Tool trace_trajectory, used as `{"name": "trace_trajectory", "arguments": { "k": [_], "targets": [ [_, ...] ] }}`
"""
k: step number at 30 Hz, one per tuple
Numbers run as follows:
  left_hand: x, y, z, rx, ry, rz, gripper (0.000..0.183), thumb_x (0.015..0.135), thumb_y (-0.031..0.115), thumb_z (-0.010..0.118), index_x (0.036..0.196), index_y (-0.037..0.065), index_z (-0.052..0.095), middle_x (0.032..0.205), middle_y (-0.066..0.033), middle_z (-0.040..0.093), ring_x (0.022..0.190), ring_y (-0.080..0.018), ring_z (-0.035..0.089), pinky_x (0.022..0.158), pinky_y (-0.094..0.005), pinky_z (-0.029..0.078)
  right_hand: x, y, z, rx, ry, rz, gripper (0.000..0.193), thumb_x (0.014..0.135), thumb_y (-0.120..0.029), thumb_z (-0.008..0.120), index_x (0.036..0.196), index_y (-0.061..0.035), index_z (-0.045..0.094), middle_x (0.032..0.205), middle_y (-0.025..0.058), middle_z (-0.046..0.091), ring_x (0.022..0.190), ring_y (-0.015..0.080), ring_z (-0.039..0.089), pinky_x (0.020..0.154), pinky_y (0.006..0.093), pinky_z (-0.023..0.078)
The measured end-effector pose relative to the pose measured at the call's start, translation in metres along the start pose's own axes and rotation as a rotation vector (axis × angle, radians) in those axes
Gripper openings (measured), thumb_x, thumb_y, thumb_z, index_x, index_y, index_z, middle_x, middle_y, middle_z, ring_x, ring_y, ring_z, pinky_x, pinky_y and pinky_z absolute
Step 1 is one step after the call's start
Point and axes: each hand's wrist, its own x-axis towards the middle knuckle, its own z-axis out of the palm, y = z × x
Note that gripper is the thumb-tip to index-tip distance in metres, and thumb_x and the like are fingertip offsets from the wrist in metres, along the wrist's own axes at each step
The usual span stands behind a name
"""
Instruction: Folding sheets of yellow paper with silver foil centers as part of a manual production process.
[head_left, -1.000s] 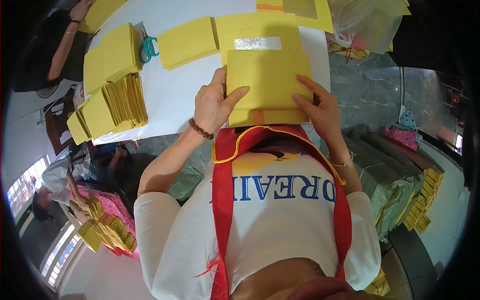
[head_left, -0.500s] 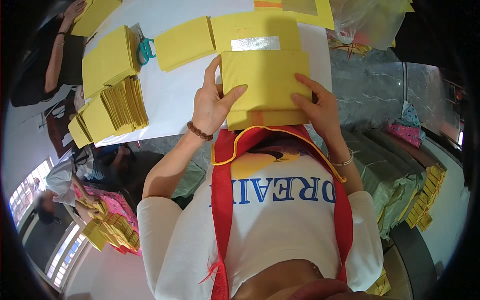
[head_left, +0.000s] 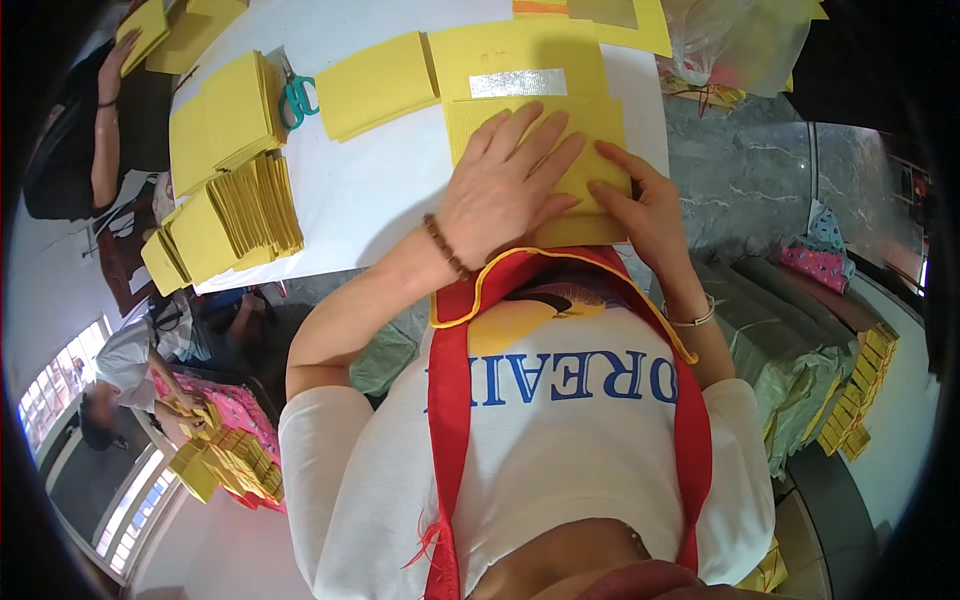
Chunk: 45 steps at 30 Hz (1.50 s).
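My left hand (head_left: 505, 185) lies flat with its fingers spread across a folded yellow ribbed paper (head_left: 590, 125) at the table's near edge. At that paper's right side is my right hand (head_left: 645, 205), thumb and forefinger apart and touching its edge; its other fingers are partly hidden. Just beyond the fold, a silver foil strip (head_left: 518, 83) shows on a yellow sheet (head_left: 515, 45). Left of this sheet lies a pile of yellow papers (head_left: 378, 85).
Teal-handled scissors (head_left: 296, 102) lie near more stacked yellow papers (head_left: 225, 115) and a fanned bundle (head_left: 255, 215) on the white table (head_left: 370, 190). A co-worker's hand (head_left: 118, 65) holds yellow paper at far left. A clear plastic bag (head_left: 735, 35) sits at upper right; wrapped bundles (head_left: 770, 340) stand at right.
My left hand has moved from the paper's left edge onto its face, its fingers now flat. The paper's near part is pressed down or folded over. My right hand stays at the right edge.
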Motion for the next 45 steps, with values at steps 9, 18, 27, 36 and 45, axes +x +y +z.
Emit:
{"name": "trace_trajectory", "arguments": {
  "k": [9, 18, 27, 36, 45],
  "targets": [
    [-0.01, -0.01, 0.03, 0.052, -0.142, -0.079, 0.061, 0.076, 0.035, 0.065, 0.13, 0.013, 0.044, 0.136, -0.0126, 0.037, 0.127, -0.0322, 0.031, 0.102, -0.0456, 0.027, -0.003, -0.004, -0.002, 0.03, -0.022, 0.028, 0.041, 0.076, -0.014, 0.066, 0.114, -0.001, 0.058, 0.109, 0.0162, 0.06, 0.091, 0.0178, 0.06, 0.076, 0.025, 0.048],
    [-0.014, -0.012, 0.032, 0.043, -0.157, -0.085, 0.061, 0.077, 0.034, 0.064, 0.13, 0.013, 0.044, 0.138, -0.0133, 0.035, 0.128, -0.0328, 0.029, 0.103, -0.0463, 0.023, -0.037, 0.024, 0.005, -0.9, -0.073, -0.749, 0.039, 0.079, -0.025, 0.064, 0.117, -0.0208, 0.058, 0.13, 0.0028, 0.049, 0.122, 0.0198, 0.043, 0.104, 0.047, 0.024],
    [-0.026, -0.014, 0.027, -0.045, 0.038, 0.007, 0.049, 0.073, 0.038, 0.065, 0.113, 0.011, 0.056, 0.115, -0.009, 0.048, 0.108, -0.0268, 0.043, 0.085, -0.0393, 0.033, -0.036, 0.031, 0.006, -0.714, -0.102, -0.668, 0.036, 0.081, -0.026, 0.062, 0.117, -0.0212, 0.059, 0.132, -0.0009, 0.048, 0.126, 0.0229, 0.039, 0.105, 0.0476, 0.024],
    [-0.019, 0.01, 0.023, 0.243, -0.216, 0.059, 0.037, 0.071, 0.021, 0.058, 0.106, 0.008, 0.056, 0.091, -0.0067, 0.051, 0.084, -0.022, 0.049, 0.066, -0.0338, 0.041, -0.031, -0.003, -0.019, 0.253, -0.276, 0.01, 0.034, 0.09, -0.014, 0.051, 0.123, -0.0051, 0.05, 0.118, 0.0109, 0.057, 0.116, 0.0205, 0.048, 0.101, 0.0349, 0.032],
    [-0.008, -0.01, 0.002, 0.098, -0.124, -0.003, 0.047, 0.066, 0.008, 0.061, 0.112, 0.004, 0.055, 0.093, -0.0112, 0.058, 0.085, -0.0248, 0.056, 0.069, -0.0343, 0.047, -0.013, 0.0, -0.024, 0.454, 0.214, -0.129, 0.03, 0.095, -0.019, 0.045, 0.119, -0.003, 0.052, 0.107, 0.0078, 0.06, 0.103, 0.0173, 0.056, 0.09, 0.0312, 0.042]
  ]
}}
